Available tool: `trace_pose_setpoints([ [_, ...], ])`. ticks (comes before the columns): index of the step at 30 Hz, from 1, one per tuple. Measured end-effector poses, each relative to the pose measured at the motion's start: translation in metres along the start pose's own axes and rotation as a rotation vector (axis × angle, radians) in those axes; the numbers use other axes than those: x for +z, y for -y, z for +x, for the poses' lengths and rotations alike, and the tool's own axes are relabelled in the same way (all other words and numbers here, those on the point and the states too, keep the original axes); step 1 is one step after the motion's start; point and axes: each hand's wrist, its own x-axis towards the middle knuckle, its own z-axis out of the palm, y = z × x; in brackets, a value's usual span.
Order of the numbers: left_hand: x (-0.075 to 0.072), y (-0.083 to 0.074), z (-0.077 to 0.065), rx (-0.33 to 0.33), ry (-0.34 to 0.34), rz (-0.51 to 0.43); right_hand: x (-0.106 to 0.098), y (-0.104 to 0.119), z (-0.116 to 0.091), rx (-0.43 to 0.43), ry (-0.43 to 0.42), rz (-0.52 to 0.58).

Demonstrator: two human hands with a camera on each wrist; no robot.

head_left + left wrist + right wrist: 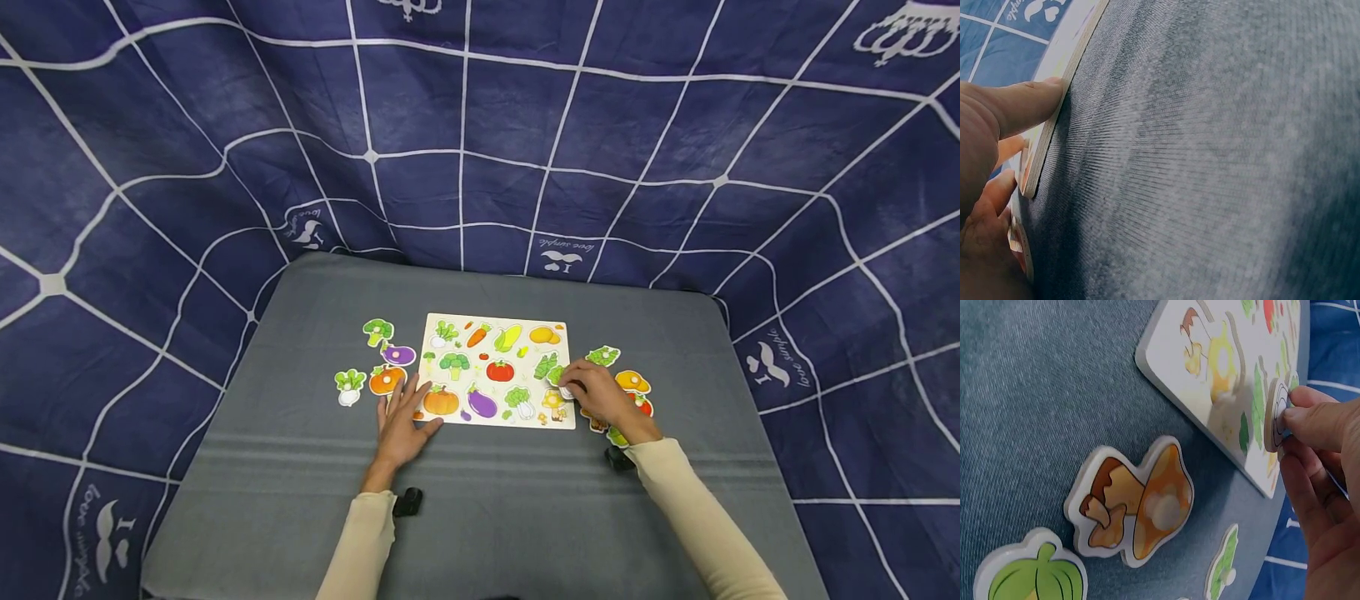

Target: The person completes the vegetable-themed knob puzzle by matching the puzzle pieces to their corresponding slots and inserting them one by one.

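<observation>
A gray table (480, 500) fills the middle of the head view, with a dark blue cloth (480, 125) with white lines hanging behind it. A white puzzle board (498, 370) with vegetable pictures lies flat in the middle of the table. Left of the board lie loose pieces: a broccoli (377, 331), an eggplant (398, 355), a pumpkin (386, 380) and a radish (348, 386). More loose pieces lie on the right side, some hidden under the right hand. In the right wrist view a mushroom piece (1138, 503) lies at the lower middle, just beside the board's corner, and a green piece (1032, 578) sits at the lower left.

The left hand (402, 425) lies flat at the board's lower left corner, fingers straight, holding nothing. Its thumb (1019, 106) touches the board's edge.

The right hand (600, 393) is at the board's right edge, its arm coming up from the lower right. Its fingers (1319, 422) pinch a small piece (1277, 415), held on its edge against the board there.
</observation>
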Motion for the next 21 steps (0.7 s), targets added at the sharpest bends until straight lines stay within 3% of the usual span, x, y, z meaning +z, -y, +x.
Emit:
trace_pose_setpoints([
  [4,-0.001,0.0,0.0,-0.023,0.013,0.006,0.004,0.004,0.003,-0.032,0.008,0.005],
  [10,-0.001,-0.001,-0.003,-0.027,0.025,-0.002,0.007,0.012,0.003,-0.015,0.052,0.025],
  [21,0.0,-0.001,0.001,-0.026,0.021,0.0,0.019,0.016,0.008,-0.049,0.052,0.007],
])
